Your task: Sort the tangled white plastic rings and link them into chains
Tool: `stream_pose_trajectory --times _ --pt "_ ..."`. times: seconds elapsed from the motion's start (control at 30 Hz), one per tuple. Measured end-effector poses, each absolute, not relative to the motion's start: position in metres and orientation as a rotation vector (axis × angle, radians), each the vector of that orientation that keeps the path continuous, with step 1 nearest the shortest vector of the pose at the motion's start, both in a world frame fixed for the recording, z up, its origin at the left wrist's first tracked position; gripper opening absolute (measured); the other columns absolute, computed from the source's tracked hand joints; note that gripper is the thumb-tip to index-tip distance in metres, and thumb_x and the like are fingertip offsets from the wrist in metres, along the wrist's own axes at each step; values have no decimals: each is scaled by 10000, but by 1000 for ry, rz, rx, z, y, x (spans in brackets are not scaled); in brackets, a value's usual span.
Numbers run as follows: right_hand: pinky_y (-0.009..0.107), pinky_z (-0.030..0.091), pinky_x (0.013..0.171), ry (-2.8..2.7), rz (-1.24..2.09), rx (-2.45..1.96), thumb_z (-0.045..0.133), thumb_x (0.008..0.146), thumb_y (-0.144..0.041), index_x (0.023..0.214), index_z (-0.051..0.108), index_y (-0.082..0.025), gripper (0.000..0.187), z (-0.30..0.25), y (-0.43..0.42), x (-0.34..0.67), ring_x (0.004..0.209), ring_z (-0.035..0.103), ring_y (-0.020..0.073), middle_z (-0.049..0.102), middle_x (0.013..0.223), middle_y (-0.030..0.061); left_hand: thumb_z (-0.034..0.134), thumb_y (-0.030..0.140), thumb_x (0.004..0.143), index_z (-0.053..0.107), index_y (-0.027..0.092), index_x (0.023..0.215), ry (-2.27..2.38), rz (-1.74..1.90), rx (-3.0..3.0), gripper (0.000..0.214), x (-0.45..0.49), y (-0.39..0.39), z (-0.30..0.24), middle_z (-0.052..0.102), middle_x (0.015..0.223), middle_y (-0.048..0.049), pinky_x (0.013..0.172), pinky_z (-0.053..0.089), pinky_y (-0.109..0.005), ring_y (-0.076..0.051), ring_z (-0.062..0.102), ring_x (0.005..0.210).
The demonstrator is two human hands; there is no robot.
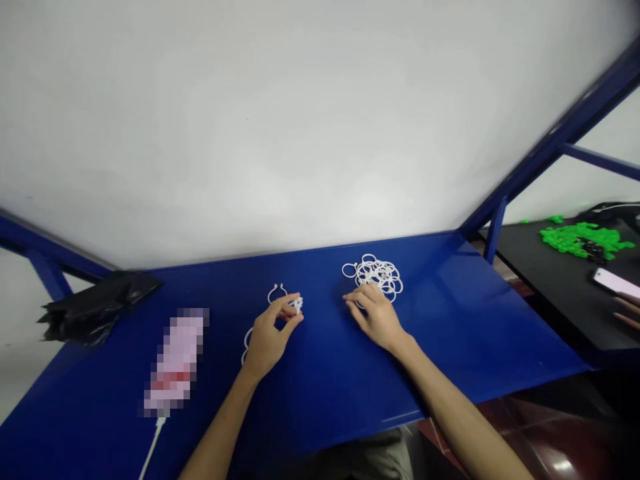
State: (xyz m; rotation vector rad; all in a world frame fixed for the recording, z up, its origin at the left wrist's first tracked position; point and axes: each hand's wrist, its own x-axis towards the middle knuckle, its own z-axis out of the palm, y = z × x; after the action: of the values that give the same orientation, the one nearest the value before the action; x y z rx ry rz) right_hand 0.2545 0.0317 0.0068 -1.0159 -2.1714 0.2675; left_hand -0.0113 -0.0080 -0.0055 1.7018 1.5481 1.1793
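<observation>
My left hand (270,337) is closed, with thumb and fingers around a small bunch of white plastic rings (298,305); only their knobbed ends show, the rest is hidden by the fingers. Just beyond it lies an open white ring (273,291) with a knob at each end. More white rings (247,339) show partly beside the left wrist. My right hand (376,316) rests at the near edge of a heap of white rings (387,272). Its fingers are bent toward the thumb in a pinch; what lies between the fingertips cannot be made out.
The blue table (320,373) stands against a white wall (300,133). A black plastic bag (100,307) and a blurred-out pink phone (175,360) with a white cable (153,447) lie left. Rightward, a black table (555,293) bears green pieces (585,240), a phone (615,283) and another person's hand (629,310).
</observation>
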Motion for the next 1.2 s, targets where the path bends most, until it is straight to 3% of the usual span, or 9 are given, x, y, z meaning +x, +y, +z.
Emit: stream_pose_trajectory --times 0.2,0.37,0.47,0.6,0.87,1.07,1.2 --pt "369 559 857 -2274 728 -876 622 962 -362 1308 549 -216 383 2 15 232 950 662 194 663 1175 97 701 259 867 661 265 1163 1373 1019 1837 299 10 -18 -7 721 865 16 853 557 -350 -169 687 820" --pt "307 547 791 -2192 933 -915 597 975 -327 1125 630 -217 190 -1 13 229 862 670 166 686 971 45 712 240 862 631 269 1162 1324 955 1934 311 19 -21 -13 710 886 12 847 566 -355 -176 684 852" --pt "289 539 777 -2169 946 -909 593 971 -297 1083 641 -216 146 -1 13 229 843 664 156 684 957 40 722 212 849 613 273 1187 1346 948 1977 361 19 -21 -16 685 884 21 813 571 -325 -156 667 807" --pt "286 542 780 -2158 982 -935 654 940 -362 1138 622 -214 249 -2 12 228 862 679 161 698 985 41 714 197 853 602 271 1198 1356 928 2032 370 17 -21 -19 676 894 22 807 572 -313 -155 665 814" --pt "291 548 787 -2134 982 -995 642 950 -327 1088 622 -214 180 -3 13 226 856 689 159 711 981 37 646 199 911 555 297 1351 1309 774 2119 460 6 -20 -14 685 1048 -30 921 550 -403 -206 641 991" --pt "316 537 781 -2238 842 -996 753 850 -489 1049 600 -208 377 -5 12 226 872 672 189 706 991 44 499 153 956 553 257 1367 1481 807 2285 427 2 -17 -15 647 1249 -76 1027 472 -450 -240 575 1183" --pt "340 514 771 -2372 665 -992 704 858 -575 1032 606 -210 417 -9 12 224 865 630 209 688 987 60 541 210 939 567 222 1358 1665 716 2348 420 5 -16 -24 679 1193 -96 941 473 -452 -277 600 1126"
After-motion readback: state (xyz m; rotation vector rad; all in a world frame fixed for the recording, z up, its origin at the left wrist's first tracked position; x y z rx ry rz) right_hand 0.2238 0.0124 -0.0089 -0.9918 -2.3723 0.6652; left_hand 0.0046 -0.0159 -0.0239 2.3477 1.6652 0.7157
